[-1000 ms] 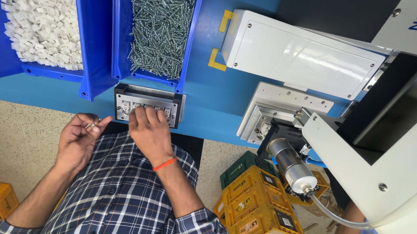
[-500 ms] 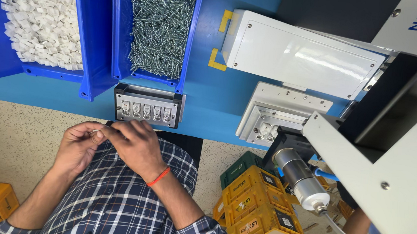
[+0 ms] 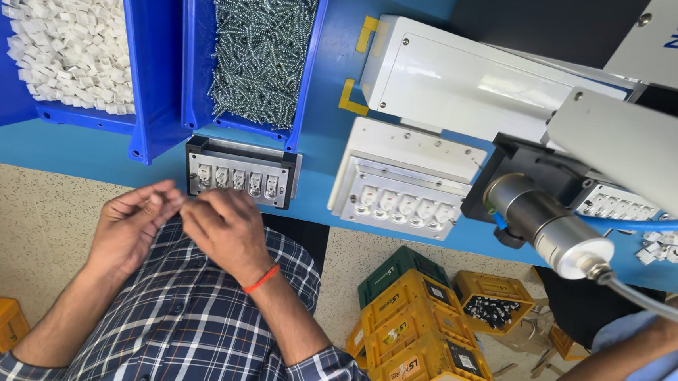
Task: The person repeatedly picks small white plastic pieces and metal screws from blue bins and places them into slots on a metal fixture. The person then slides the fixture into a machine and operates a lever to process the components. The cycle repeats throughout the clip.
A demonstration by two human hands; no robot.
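Both hands meet just below the grey fixture (image 3: 242, 173) at the tabletop (image 3: 70, 162) edge. The left hand (image 3: 126, 223) and right hand (image 3: 221, 226) pinch something tiny between fingertips — hidden, probably light, rigid, slippery — best held by fingertip grip.

The right hand (image 3: 225, 226) has drawn back from the small grey fixture (image 3: 241, 173) at the desk edge and now meets the left hand (image 3: 126, 223) above the checked shirt, fingertips together; the fixture's row of white parts lies uncovered.
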